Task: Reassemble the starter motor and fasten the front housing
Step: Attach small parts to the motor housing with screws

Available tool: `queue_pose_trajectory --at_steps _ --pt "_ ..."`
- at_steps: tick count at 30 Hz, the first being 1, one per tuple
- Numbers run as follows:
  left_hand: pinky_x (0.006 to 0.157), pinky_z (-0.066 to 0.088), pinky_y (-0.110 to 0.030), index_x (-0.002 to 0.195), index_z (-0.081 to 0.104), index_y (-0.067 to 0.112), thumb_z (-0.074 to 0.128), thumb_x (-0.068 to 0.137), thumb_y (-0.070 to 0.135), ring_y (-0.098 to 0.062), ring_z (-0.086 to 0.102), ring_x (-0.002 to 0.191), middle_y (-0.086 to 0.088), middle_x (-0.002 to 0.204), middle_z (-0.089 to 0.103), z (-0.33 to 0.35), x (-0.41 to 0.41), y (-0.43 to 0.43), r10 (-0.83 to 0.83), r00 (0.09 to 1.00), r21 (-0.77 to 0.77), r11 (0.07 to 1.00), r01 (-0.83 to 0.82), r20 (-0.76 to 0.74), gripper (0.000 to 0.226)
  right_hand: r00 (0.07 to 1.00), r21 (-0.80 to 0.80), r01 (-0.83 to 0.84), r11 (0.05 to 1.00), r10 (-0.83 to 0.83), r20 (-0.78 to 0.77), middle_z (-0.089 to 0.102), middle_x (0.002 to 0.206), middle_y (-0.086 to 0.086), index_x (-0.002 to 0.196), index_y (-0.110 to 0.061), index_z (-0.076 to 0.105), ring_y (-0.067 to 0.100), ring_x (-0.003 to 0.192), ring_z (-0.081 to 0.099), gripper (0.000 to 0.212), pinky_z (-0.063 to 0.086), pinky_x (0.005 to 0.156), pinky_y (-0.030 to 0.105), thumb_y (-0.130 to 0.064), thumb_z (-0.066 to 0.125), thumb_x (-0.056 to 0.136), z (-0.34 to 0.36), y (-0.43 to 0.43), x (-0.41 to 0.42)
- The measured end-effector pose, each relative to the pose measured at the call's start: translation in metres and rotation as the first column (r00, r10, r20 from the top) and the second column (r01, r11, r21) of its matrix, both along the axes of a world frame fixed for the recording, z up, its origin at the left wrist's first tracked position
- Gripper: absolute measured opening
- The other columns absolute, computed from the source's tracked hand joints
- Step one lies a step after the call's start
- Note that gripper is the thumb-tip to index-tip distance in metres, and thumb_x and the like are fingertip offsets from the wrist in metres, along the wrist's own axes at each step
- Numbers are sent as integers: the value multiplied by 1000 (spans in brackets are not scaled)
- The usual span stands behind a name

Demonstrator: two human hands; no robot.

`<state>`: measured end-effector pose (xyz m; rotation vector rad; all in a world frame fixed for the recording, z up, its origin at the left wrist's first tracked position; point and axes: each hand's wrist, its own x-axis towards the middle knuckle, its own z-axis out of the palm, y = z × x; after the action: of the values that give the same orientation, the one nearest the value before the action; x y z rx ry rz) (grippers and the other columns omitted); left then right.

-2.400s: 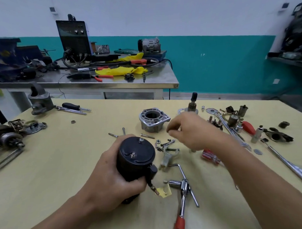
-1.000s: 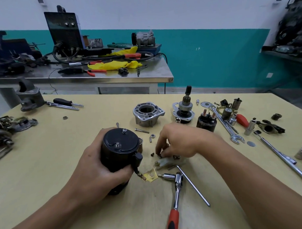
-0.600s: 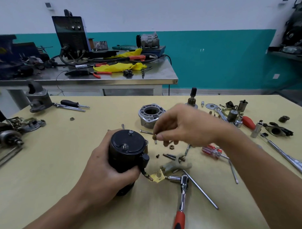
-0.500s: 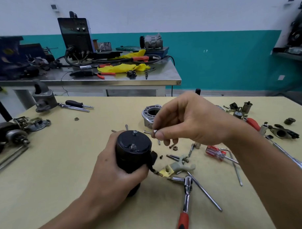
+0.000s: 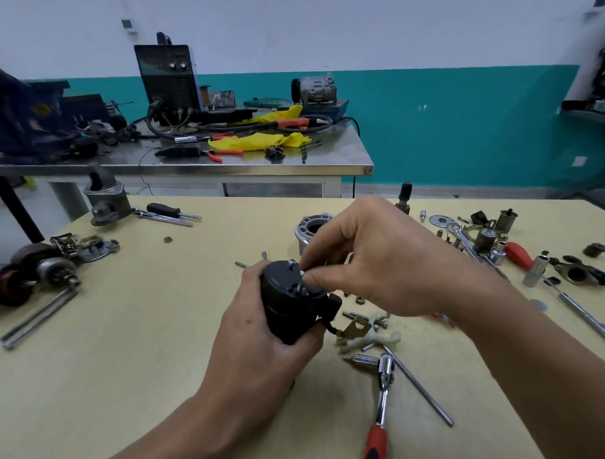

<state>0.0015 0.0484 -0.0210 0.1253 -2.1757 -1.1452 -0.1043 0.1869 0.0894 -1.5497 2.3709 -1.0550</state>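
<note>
Now your left hand (image 5: 263, 337) grips the black motor body (image 5: 290, 305) upright on the yellow table (image 5: 126, 338), and your right hand (image 5: 374, 261) pinches a small fastener on its cap. Next, thread it straight; the front housing (image 5: 309, 229) waits just behind.

Bare left hand (image 5: 260, 347), bare right hand (image 5: 384, 260), sleeveless forearms

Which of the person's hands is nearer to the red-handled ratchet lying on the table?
Left. The left hand, gripping the black motor body, lies just beside the ratchet; the right hand is farther up.
</note>
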Motion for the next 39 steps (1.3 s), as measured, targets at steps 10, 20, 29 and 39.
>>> queue_pose_trajectory --at_steps 10,20,29,39 --pt "70 52 -17 110 42 57 72 64 49 -4 64 93 24 105 62 1 0 -1 15 1000 -38 999 -15 3 55 999 57 -30 998 29 21 72 76 -16 93 -20 80 -7 66 63 12 43 53 5 -12 74 87 0 0 1" --pt "69 54 -24 112 41 55 71 65 50 -5 64 93 23 106 61 -1 0 -3 14 1000 -53 999 -13 20 56 995 62 -87 994 83 54 72 77 -15 87 -23 79 -1 75 67 8 47 59 7 -16 75 87 1 1 -2" --pt "67 53 -20 108 39 61 70 64 48 -4 63 92 26 105 60 1 -1 -3 11 1000 -57 998 -10 14 55 996 53 -72 996 69 51 73 81 -13 97 -21 77 0 77 68 11 52 66 11 -18 76 87 -4 -4 -2" --pt "64 52 -17 110 41 56 71 63 51 -4 64 88 24 102 62 -1 -2 -1 47 999 -61 997 -46 12 55 956 285 99 953 -11 -295 54 70 -6 71 -25 49 13 63 52 42 40 58 34 -47 35 104 -12 -16 17"
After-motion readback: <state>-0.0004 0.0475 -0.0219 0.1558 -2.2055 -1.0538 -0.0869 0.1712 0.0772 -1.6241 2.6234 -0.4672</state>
